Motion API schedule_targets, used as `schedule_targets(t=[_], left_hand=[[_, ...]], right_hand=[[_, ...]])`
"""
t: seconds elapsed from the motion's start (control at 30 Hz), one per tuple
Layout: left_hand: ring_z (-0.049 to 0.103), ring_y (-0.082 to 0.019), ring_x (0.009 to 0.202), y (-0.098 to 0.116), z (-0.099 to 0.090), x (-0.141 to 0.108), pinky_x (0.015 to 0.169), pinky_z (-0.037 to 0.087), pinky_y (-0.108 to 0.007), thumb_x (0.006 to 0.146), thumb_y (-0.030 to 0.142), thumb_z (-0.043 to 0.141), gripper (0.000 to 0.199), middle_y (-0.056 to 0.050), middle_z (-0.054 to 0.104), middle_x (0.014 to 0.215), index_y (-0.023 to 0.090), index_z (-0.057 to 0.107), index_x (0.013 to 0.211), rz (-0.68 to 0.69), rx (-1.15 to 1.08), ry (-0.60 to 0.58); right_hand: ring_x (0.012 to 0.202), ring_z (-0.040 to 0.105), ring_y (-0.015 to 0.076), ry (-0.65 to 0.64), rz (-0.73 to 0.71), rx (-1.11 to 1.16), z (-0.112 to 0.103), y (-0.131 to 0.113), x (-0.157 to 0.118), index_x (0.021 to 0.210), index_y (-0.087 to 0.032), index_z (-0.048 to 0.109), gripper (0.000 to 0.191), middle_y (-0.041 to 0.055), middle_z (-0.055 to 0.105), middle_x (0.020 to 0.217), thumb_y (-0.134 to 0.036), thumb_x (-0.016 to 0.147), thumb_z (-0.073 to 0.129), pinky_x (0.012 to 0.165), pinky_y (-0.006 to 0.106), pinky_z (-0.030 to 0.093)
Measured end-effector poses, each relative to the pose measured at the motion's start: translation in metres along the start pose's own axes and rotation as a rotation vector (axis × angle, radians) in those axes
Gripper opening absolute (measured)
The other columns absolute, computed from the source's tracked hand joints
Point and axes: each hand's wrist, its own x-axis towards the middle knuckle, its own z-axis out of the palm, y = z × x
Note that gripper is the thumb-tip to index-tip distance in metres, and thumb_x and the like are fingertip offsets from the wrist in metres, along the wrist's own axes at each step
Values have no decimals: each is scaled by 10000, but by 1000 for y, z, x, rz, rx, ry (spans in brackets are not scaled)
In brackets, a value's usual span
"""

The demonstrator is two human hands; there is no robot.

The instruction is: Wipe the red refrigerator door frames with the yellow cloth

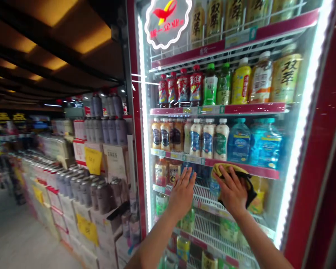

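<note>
My left hand [182, 194] is raised in front of the drinks fridge, fingers stretched out and palm toward the glass door [168, 89]. It looks flat against the glass, holding nothing. To its right, my right hand [233, 189] presses a yellow and black cloth [250, 186] to the same door, its fingers spread over the fabric. Part of the cloth is hidden under the palm. Behind the glass, bottled drinks stand on wire shelves; nearest above the cloth are large blue bottles [239, 142] and a white bottle with a green label [221, 140].
A red frame [310, 168] and bright light strips border the fridge. At the left, grey tumblers [103, 196] stand on stacked boxes with yellow price cards [86, 228], close beside the fridge. A pale floor [25, 231] runs along the far left.
</note>
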Motion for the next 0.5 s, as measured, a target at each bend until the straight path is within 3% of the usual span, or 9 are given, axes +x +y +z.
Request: schedule_targets(t=[0.13, 0.27, 0.5], left_hand=[[182, -251, 1571, -62, -5, 5, 1267, 242, -558, 945, 112, 418, 674, -101, 311, 1664, 214, 263, 1593, 18, 74, 1], [193, -250, 1569, -125, -19, -2, 1270, 245, -551, 967, 127, 406, 657, -89, 335, 1657, 228, 254, 1598, -32, 151, 81], [259, -254, 1552, -245, -44, -55, 1246, 306, -540, 995, 151, 403, 667, -103, 370, 1641, 272, 191, 1615, -199, 173, 264]], right_hand=[[1462, 430, 325, 47, 25, 58, 40, -48, 46, 1443, -357, 562, 597, 42, 544, 1510, -43, 941, 488, 1203, 557, 320], [1476, 412, 306, -11, -23, 277, 90, -110, 90, 1426, -349, 578, 592, 33, 493, 1549, -22, 940, 487, 1167, 517, 395], [1465, 439, 266, 3, -152, 520, 169, -216, 110, 1345, -276, 643, 488, 75, 555, 1511, -38, 935, 528, 1113, 411, 487]])
